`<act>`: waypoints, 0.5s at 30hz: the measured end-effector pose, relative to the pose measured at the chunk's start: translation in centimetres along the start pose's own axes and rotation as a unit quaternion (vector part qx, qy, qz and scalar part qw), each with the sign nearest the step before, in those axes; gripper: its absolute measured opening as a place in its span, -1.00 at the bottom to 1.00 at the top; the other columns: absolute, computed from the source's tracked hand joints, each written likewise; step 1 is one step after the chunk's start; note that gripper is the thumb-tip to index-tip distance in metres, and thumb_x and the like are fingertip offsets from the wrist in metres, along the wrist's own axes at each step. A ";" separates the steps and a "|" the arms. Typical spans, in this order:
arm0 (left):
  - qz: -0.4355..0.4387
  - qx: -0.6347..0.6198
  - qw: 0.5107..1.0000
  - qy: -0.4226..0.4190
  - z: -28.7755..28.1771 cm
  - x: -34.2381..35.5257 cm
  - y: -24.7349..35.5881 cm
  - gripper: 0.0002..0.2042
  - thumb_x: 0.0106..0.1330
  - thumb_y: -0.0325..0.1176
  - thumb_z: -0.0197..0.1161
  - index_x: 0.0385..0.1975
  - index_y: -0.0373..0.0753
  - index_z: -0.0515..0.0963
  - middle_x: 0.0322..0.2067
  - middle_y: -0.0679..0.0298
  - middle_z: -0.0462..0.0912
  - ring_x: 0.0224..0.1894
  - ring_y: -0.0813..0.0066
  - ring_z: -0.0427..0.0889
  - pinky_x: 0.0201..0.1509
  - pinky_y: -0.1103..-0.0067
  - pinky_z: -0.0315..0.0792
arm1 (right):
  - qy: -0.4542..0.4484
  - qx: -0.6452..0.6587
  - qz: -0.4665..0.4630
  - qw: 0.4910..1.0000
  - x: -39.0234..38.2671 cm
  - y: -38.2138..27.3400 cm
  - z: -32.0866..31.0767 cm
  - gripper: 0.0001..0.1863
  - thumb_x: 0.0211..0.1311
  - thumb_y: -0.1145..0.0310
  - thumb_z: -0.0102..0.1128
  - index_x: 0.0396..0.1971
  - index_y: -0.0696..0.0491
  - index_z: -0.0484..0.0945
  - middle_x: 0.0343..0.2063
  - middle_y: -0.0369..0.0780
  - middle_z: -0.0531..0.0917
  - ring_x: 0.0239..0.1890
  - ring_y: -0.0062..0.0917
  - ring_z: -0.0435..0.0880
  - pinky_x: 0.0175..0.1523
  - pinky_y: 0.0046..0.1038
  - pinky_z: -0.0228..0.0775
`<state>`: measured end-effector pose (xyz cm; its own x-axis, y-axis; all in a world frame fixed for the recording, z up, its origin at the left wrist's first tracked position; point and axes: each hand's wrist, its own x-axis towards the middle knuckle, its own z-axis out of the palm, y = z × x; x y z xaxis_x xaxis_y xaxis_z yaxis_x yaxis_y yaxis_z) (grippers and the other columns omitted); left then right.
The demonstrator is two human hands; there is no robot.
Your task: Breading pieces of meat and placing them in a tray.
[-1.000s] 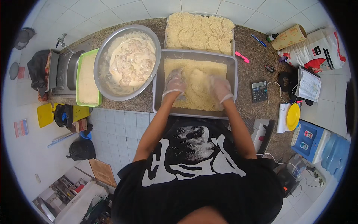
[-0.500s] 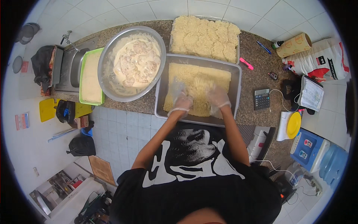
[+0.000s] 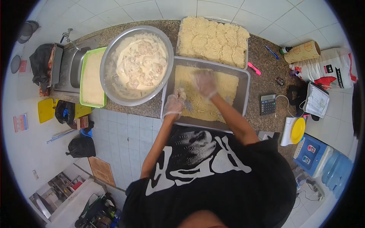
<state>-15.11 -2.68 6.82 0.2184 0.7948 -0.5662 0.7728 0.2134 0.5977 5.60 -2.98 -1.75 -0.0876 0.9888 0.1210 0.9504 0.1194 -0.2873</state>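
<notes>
Both of my hands wear clear plastic gloves over a grey tub point(image 3: 246, 91) of pale yellow breadcrumbs point(image 3: 224, 81). At the tub's left side, my left hand point(image 3: 174, 104) has its fingers closed round a small crumb-coated piece point(image 3: 181, 93), which the fingers partly hide. My right hand point(image 3: 205, 83) is over the crumbs near the middle of the tub; motion smears its fingers. Left of the tub stands a large metal bowl point(image 3: 108, 85) of pieces in creamy batter point(image 3: 142, 62). Behind the tub, a tray holds rows of crumb-coated pieces point(image 3: 213, 40).
A green-rimmed tray point(image 3: 82, 89) of pale crumbs sits between the bowl and the sink point(image 3: 76, 68). To the right on the counter lie a pink marker point(image 3: 254, 68), a blue pen point(image 3: 272, 52), a calculator point(image 3: 267, 104) and a yellow plate point(image 3: 298, 130).
My hands have moved apart: the left toward the tub's left wall, the right leftward and farther back over the crumbs. A coated piece now shows at the left fingers.
</notes>
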 end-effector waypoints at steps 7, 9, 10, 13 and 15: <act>0.047 -0.107 0.993 0.023 0.8 -0.4 0.2 -0.49 0.31 0.09 -0.02 0.07 -0.15 0.46 -0.13 -0.13 0.56 -0.05 -0.10 0.52 -0.01 0.23 0.36 | 0.007 0.045 0.034 0.998 0.1 -1.0 -4.0 -0.57 0.24 0.04 -0.02 -0.05 0.00 0.54 -0.09 -0.11 0.56 0.01 -0.20 0.45 0.17 -0.12 0.20; 0.137 -0.061 0.988 0.041 0.2 -0.4 0.4 -0.52 0.32 0.08 -0.03 0.01 -0.15 0.51 -0.19 -0.13 0.59 -0.10 -0.10 0.55 -0.06 0.20 0.37 | 0.048 0.001 0.009 0.999 -1.1 -1.2 -3.0 -0.48 0.29 -0.05 -0.11 0.00 0.03 0.54 0.07 -0.09 0.50 0.15 -0.15 0.37 0.29 -0.02 0.05; 0.138 -0.064 0.988 0.040 0.3 0.0 0.7 -0.52 0.32 0.08 -0.03 0.01 -0.15 0.51 -0.19 -0.13 0.59 -0.10 -0.10 0.55 -0.06 0.20 0.37 | 0.002 0.016 0.018 1.000 -1.3 -1.3 -3.4 -0.46 0.29 -0.06 -0.12 0.04 0.03 0.51 0.11 -0.07 0.46 0.19 -0.14 0.33 0.30 -0.02 0.02; 0.029 -0.036 0.998 0.034 1.2 0.8 -0.5 -0.55 0.32 0.05 -0.04 0.02 -0.11 0.50 -0.20 -0.11 0.59 -0.13 -0.07 0.57 -0.07 0.20 0.39 | -0.034 0.037 0.042 0.998 0.2 -1.9 -5.7 -0.44 0.30 -0.04 -0.13 0.14 0.02 0.42 0.18 -0.04 0.38 0.30 -0.12 0.20 0.34 0.02 -0.05; 0.307 0.217 0.921 0.100 2.0 1.6 -2.4 -0.55 0.32 0.04 -0.04 0.06 -0.08 0.46 -0.15 -0.11 0.57 -0.08 -0.04 0.56 -0.06 0.21 0.40 | 0.042 -0.029 -0.063 0.997 0.7 -0.5 -3.7 -0.48 0.30 0.03 -0.07 0.15 0.02 0.40 0.16 0.02 0.38 0.25 -0.10 0.26 0.32 -0.07 -0.01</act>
<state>-15.46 -3.03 3.34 0.6136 0.7877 -0.0549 0.7150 -0.5248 0.4618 6.17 -2.64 1.95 -0.1834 0.9552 0.2324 0.9496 0.2333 -0.2095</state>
